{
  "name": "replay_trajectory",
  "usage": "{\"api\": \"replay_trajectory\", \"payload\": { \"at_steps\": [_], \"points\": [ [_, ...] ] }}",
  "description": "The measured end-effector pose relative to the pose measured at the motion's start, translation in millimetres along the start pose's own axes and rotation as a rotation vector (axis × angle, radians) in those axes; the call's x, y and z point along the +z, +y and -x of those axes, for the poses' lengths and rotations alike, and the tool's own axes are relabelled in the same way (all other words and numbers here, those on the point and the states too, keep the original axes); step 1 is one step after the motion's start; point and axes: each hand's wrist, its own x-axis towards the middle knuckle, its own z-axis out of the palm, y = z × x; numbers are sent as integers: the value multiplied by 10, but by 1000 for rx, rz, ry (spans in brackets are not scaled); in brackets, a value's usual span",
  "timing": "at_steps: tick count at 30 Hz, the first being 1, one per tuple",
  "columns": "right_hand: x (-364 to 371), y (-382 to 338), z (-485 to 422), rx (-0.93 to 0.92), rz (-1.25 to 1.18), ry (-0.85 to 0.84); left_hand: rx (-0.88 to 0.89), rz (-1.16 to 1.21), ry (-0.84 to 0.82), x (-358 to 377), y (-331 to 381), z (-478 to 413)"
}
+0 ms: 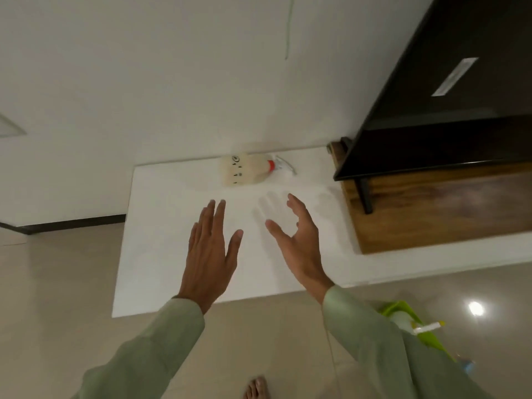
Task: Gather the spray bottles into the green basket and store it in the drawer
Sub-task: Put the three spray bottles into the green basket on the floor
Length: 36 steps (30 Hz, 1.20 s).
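A cream spray bottle [246, 170] with a red collar and a clear trigger lies on its side at the far edge of the white counter [161, 231], nozzle pointing right. My left hand [211, 251] hovers flat and open above the counter's middle. My right hand [298, 240] is beside it, fingers spread and curved, empty, a short way in front of the bottle. The green basket [403, 308] sits on the floor at the lower right, mostly hidden by my right sleeve. A white-capped bottle [426, 328] shows inside it.
A dark flat screen [460, 82] on a black stand rests on a wooden cabinet [431, 214] to the right of the counter. A white wall rises behind. Glossy beige floor tiles [57, 283] lie below, with my bare foot [256, 387] at the bottom edge.
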Motion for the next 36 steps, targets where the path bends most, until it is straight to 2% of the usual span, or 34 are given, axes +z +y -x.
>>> {"api": "replay_trajectory", "payload": {
  "at_steps": [9,16,21,25,29,36],
  "points": [
    [908,-360,-1292,607,-338,51,-18,-14,-24,-40,-599,-923],
    [1372,-567,-1818,812,-414,205,-23,-31,-40,-62,-907,-1321],
    [1380,-653,-1925,807,-456,132,-32,-13,-37,-73,-1043,-1302],
    [1122,-525,-1635,789,-462,71,-49,2,-60,-10,-967,-1118],
    [668,-182,-1083,735,-454,0,-24,11,-98,124,-695,-875],
    [-537,378,-33,699,-482,-2,21,38,-215,539,187,-137]
  ]
}}
